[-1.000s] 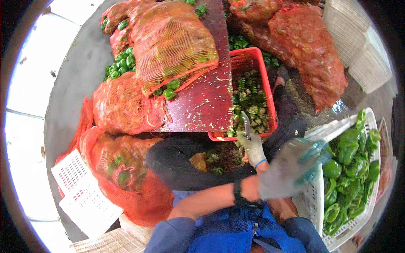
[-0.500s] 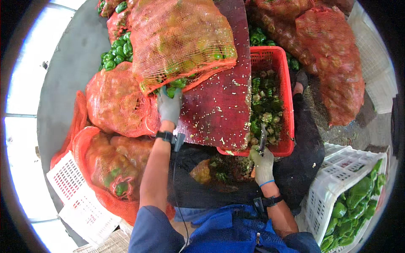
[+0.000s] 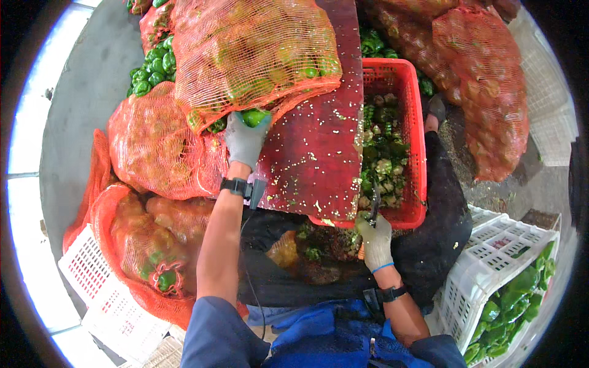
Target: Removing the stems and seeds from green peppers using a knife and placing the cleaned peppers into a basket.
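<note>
My left hand (image 3: 246, 141), in a grey glove, is at the mouth of a large orange mesh sack (image 3: 257, 55). Its fingers and thumb close round a green bell pepper (image 3: 254, 116); the fingertips are partly hidden. The sack lies on a dark red board (image 3: 313, 159) scattered with pale seeds. Lower right, my right hand (image 3: 376, 242), in a pale glove, grips a knife (image 3: 375, 202) with its blade pointing away from me. The blade is over the near end of a red crate (image 3: 419, 153), which holds pepper cores and green scraps (image 3: 383, 168).
More filled mesh sacks (image 3: 156, 144) lie left of the board, others (image 3: 488, 86) at the far right. Loose green peppers (image 3: 153, 69) are piled at the far left. A white crate of peppers (image 3: 457, 300) stands near right. A cable (image 3: 248, 288) runs along my left forearm.
My left hand has come back slightly from the sack mouth, and more of the pepper shows in its grip. The knife in my right hand has shifted a little left and nearer to me.
</note>
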Demonstrator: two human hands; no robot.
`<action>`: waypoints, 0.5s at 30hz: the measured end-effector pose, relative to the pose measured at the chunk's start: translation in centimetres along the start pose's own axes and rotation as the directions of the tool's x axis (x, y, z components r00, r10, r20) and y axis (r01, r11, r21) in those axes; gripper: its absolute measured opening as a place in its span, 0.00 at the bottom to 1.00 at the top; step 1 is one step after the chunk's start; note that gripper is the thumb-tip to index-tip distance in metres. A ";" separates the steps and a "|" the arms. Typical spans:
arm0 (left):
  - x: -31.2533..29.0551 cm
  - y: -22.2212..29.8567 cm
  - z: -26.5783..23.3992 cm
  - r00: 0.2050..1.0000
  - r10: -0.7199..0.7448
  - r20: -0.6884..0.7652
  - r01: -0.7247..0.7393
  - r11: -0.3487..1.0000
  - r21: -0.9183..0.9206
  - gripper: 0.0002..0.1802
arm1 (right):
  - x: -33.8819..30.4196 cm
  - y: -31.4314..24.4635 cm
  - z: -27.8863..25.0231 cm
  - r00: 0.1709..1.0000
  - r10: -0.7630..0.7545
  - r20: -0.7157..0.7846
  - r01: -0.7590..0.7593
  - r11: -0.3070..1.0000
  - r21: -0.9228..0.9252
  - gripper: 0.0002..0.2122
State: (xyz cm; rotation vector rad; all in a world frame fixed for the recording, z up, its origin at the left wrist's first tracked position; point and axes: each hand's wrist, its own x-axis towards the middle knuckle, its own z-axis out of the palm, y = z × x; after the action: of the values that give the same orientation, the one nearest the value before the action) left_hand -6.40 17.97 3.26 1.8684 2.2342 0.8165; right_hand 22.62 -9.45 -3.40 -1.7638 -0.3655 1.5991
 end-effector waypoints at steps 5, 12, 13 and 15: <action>-7.2 4.8 -1.2 0.939 0.315 0.139 -0.341 0.908 0.245 0.46 | -1.5 -1.3 -0.2 0.995 -0.102 0.004 0.100 0.986 0.136 0.06; -17.0 10.1 -0.6 0.880 0.396 0.262 -0.406 0.914 -0.017 0.49 | -2.1 -2.1 -0.7 0.999 0.018 0.047 -0.027 0.982 0.189 0.08; -17.9 10.0 -0.7 0.880 0.412 0.234 -0.413 0.910 -0.048 0.46 | -2.4 -2.3 -0.4 1.000 0.002 0.021 -0.005 0.984 0.176 0.08; -18.8 9.1 -0.1 0.866 0.448 0.220 -0.439 0.894 -0.094 0.45 | -2.6 -2.5 -0.6 1.000 -0.013 -0.009 0.014 0.986 0.165 0.08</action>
State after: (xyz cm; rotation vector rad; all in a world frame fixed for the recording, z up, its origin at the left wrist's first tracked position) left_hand 5.88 1.10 3.00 2.3596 1.6551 0.6394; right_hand 23.33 -9.59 0.21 -1.6380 -0.2336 1.5662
